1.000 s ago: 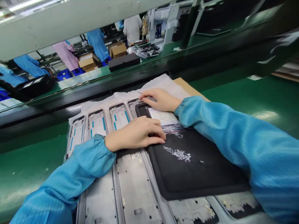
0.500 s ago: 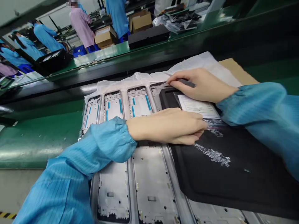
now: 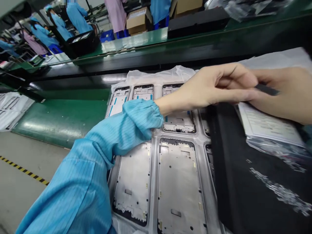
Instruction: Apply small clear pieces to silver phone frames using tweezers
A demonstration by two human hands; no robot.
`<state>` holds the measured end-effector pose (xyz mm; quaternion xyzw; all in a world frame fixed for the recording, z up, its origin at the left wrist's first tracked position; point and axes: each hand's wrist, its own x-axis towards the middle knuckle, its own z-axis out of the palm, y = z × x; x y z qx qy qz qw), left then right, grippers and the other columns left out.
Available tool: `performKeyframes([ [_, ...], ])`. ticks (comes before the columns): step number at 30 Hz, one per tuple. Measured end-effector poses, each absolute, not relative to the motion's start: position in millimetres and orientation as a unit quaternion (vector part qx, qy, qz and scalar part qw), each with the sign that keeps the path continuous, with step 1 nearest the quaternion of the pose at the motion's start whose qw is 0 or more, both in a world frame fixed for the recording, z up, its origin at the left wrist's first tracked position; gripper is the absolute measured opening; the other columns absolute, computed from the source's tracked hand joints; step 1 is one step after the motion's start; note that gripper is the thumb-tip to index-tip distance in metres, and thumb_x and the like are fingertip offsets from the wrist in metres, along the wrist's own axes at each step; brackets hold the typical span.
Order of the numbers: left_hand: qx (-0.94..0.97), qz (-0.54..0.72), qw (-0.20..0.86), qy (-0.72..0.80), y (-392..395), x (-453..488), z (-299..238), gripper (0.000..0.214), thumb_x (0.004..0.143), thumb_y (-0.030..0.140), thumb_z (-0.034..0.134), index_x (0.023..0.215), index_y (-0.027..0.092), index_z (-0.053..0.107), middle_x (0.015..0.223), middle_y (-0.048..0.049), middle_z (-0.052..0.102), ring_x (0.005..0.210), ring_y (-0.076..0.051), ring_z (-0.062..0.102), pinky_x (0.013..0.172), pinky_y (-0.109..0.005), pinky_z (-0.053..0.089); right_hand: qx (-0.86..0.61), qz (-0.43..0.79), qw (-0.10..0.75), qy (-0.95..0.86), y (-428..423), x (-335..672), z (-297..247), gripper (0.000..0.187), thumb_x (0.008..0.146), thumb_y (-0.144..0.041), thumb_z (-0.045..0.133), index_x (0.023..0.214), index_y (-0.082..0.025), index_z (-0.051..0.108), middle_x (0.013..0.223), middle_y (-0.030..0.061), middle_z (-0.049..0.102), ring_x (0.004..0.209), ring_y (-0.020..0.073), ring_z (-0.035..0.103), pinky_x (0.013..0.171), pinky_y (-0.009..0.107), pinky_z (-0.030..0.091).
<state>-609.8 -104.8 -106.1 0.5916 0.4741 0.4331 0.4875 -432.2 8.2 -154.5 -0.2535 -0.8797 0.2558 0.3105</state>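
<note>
My left hand stretches across the upper part of a tray. Its thumb and fingertips come together right by my right hand; whatever they pinch is too small to make out. A slim dark tool lies within my right hand, partly covered by the fingers. Metal phone frames fill the tray's slots, and blue strips show on several in the far row. Under the hands, a black pad covers the tray's right side. On it are small clear pieces in a loose pile and a printed paper with a plastic bag.
White wrapping sheet edges the tray's far side. Beyond it runs a dark ledge, then a green bench with a long black box. More wrapped frames lie at far left. Several people in blue or pink gowns are in the background.
The view has swung left, so the tray and pad appear farther right. My left hand has gone from beside the clear pieces up to my right hand, which has left the far frame's top edge.
</note>
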Motion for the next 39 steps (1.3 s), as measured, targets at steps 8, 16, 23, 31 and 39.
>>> performKeyframes([
  [8, 0.611, 0.488, 0.374, 0.498, -81, -635, -125, 0.042, 0.098, 0.013, 0.035, 0.11, -0.008, 0.069, 0.116, -0.0059, 0.074, 0.119, -0.021, 0.07, 0.083, -0.021, 0.048, -0.245, 0.19, 0.301, -0.902, 11, -430, -156, 0.038, 0.096, -0.066, 0.054, 0.097, -0.036, 0.077, 0.093, 0.0013, 0.076, 0.087, 0.0248, 0.071, 0.078, 0.046, 0.052],
  [16, 0.628, 0.528, 0.403, 0.406, -74, -640, -154, 0.003, 0.091, 0.009, 0.074, 0.09, 0.009, 0.071, 0.097, -0.0067, 0.076, 0.1, -0.016, 0.072, 0.096, -0.032, 0.055, -0.256, 0.176, 0.301, -0.901, 10, -433, -155, 0.026, 0.093, -0.042, 0.059, 0.103, -0.025, 0.077, 0.091, 0.0097, 0.074, 0.075, 0.0216, 0.064, 0.065, 0.036, 0.049],
  [23, 0.592, 0.56, 0.399, 0.421, -67, -646, -156, 0.009, 0.083, 0.002, 0.075, 0.084, 0.01, 0.071, 0.084, -0.0021, 0.072, 0.084, -0.013, 0.067, 0.089, -0.031, 0.052, -0.276, 0.245, 0.33, -0.869, 7, -434, -153, 0.024, 0.1, -0.033, 0.054, 0.119, -0.021, 0.064, 0.1, 0.0111, 0.074, 0.093, 0.0219, 0.074, 0.089, 0.04, 0.061],
  [31, 0.495, 0.592, 0.443, 0.456, -77, -649, -148, 0.013, 0.081, 0.016, 0.084, 0.089, 0.011, 0.076, 0.084, -0.0039, 0.076, 0.076, -0.011, 0.065, 0.081, -0.03, 0.052, -0.258, 0.251, 0.436, -0.825, -2, -438, -148, 0.031, 0.1, -0.047, 0.063, 0.118, -0.022, 0.065, 0.106, 0.0102, 0.077, 0.102, 0.0263, 0.075, 0.093, 0.045, 0.062],
  [39, 0.438, 0.61, 0.458, 0.475, -77, -656, -152, 0.011, 0.081, 0.017, 0.085, 0.086, 0.011, 0.077, 0.085, -0.0062, 0.076, 0.066, -0.009, 0.06, 0.071, -0.028, 0.048, -0.281, 0.391, 0.489, -0.727, 9, -430, -153, 0.032, 0.083, -0.052, 0.089, 0.093, -0.024, 0.076, 0.09, 0.0037, 0.075, 0.083, 0.0229, 0.074, 0.082, 0.039, 0.064],
])
